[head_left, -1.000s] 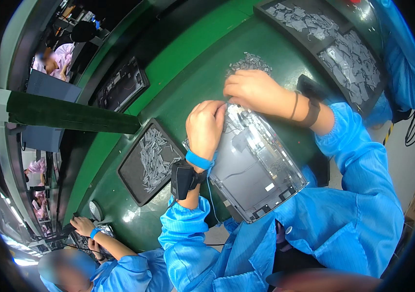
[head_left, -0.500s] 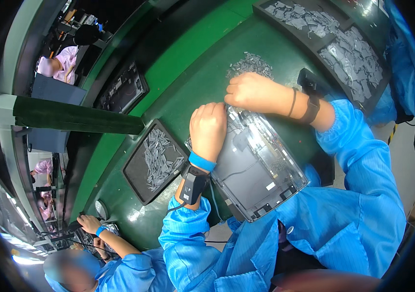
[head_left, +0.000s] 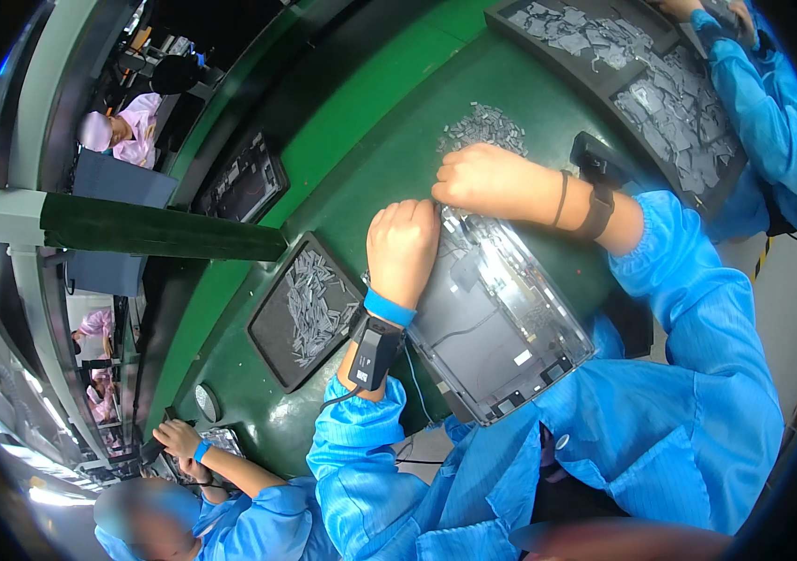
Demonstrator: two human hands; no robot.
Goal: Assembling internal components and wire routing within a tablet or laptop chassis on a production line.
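An opened flat grey device casing [head_left: 478,327], with circuit parts along its right side and a thin cable across it, lies tilted in front of me. My left hand [head_left: 402,245] is closed at its far left corner, knuckles up, and a blue band circles the wrist. Right beside it, my right hand [head_left: 475,178] is curled over the far edge of the casing. Both sets of fingertips are turned down and hidden, so what they grip cannot be made out. Just beyond my right hand is a heap of small grey pieces [head_left: 487,126] on the green table.
A dark tray [head_left: 267,351] of grey strips lies to the left. At the far right stands a larger divided tray [head_left: 595,98] with flat grey pieces. Another dark casing [head_left: 241,178] rests beyond a padded post [head_left: 165,230]. Co-workers' arms [head_left: 239,467] show lower left and upper right.
Both my hands stay at the far edge of the casing with hardly any shift. A co-worker's blue sleeves and hands have come into view at the upper right. The view has shifted slightly.
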